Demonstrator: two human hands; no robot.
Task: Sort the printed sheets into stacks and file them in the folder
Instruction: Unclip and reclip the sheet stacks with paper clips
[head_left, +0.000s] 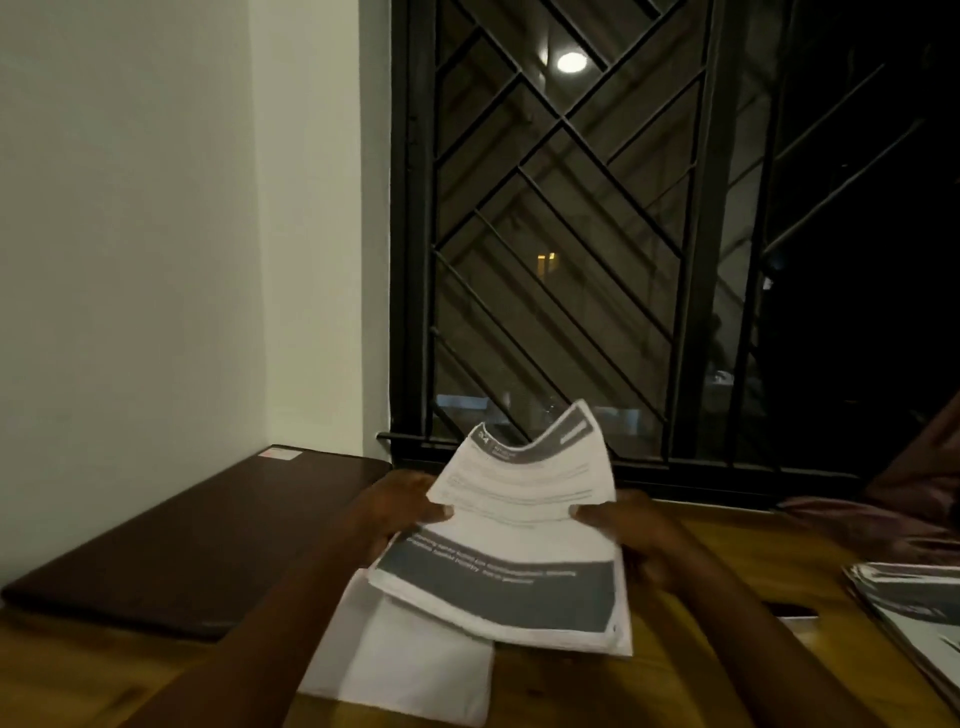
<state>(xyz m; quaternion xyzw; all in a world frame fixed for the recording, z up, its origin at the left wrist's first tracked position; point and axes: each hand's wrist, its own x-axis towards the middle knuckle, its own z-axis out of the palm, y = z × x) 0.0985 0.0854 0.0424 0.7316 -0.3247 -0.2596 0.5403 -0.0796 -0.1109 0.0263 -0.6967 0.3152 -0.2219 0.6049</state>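
Both my left hand (400, 506) and right hand (631, 525) are pinching a floppy bundle of grey-banded printed sheets (511, 540) above the wooden table (727, 566); loose grip, so pages might slide out.

Your left hand (402, 506) and right hand (631, 525) pinch a printed bundle (514, 540) above the desk (727, 566); blank sheets (410, 670) at six o'clock, another stack (914, 597) at three.

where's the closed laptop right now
The closed laptop lies on the left side of the wooden table in the head view, against the wall, left of the left hand.
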